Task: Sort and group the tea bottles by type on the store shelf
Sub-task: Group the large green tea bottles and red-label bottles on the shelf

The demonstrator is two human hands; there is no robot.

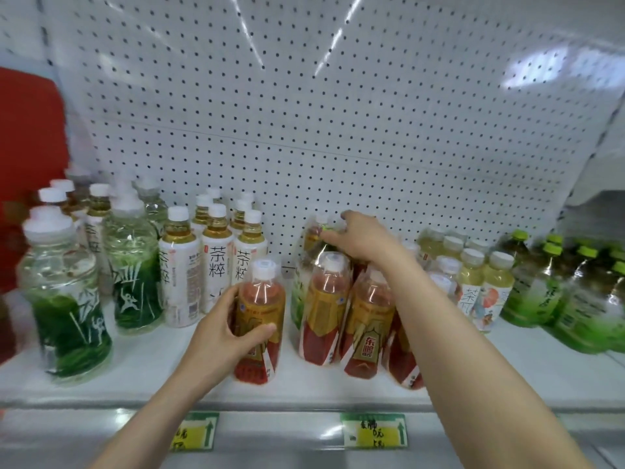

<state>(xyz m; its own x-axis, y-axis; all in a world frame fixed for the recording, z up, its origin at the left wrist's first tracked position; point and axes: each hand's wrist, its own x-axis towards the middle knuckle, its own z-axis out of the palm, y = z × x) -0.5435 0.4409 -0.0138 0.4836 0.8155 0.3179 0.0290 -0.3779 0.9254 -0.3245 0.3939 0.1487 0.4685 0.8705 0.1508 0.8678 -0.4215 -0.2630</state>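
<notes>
Your left hand (220, 330) curls thumb and fingers round one red-and-gold bottle (260, 299), standing upright, cap up, at the front of the shelf (162, 370) just left of three matching bottles (326, 299), while your right hand (362, 238) curls its fingers over a rear bottle (313, 233).

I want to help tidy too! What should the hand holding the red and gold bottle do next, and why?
Probably slide the red and gold bottle rightward until it joins the matching group. The left hand grips it, and it stands alone with a gap between it and its look-alikes, next to the white-label bottles.
</notes>
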